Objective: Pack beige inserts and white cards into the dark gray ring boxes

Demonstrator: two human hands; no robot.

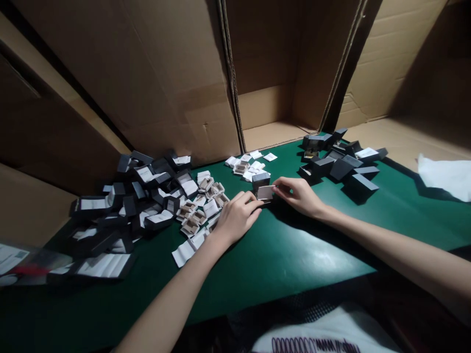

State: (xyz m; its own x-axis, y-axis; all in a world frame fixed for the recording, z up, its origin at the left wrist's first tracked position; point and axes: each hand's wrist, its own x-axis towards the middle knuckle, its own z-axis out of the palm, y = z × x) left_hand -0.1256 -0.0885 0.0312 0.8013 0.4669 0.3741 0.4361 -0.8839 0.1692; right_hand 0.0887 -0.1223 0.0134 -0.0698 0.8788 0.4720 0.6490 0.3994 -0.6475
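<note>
From the head camera, we look down on a green mat [275, 255] hemmed in at the back and left by tall cardboard walls [165, 88], with its far edge running just under them and its near edge cutting across the bottom of the frame above a white printed garment [324, 333]. The widest bare stretch of green lies between that near edge and our hands, and it runs on to the right toward a crumpled white sheet [445, 176]. The left side is crowded by a heap of dark boxes [140, 196] mixed with beige inserts [198, 208], and a blurred plastic bag [14, 260] lies at the far left edge. A cluster of white slips [250, 164] sits near the back edge, and a stack of dark lids [342, 164] stands well to the right of it. At centre, our right hand [300, 196] pinches the right end of a small pale card [265, 192] between thumb and fingers, holding it low over the mat. Our left hand [237, 215] rests on the mat with its fingers close together and its tips against the card's left end, though we cannot tell whether they grip it. The card is flat, rectangular and greyish beige, and a small dark box [260, 179] stands just behind it.
</note>
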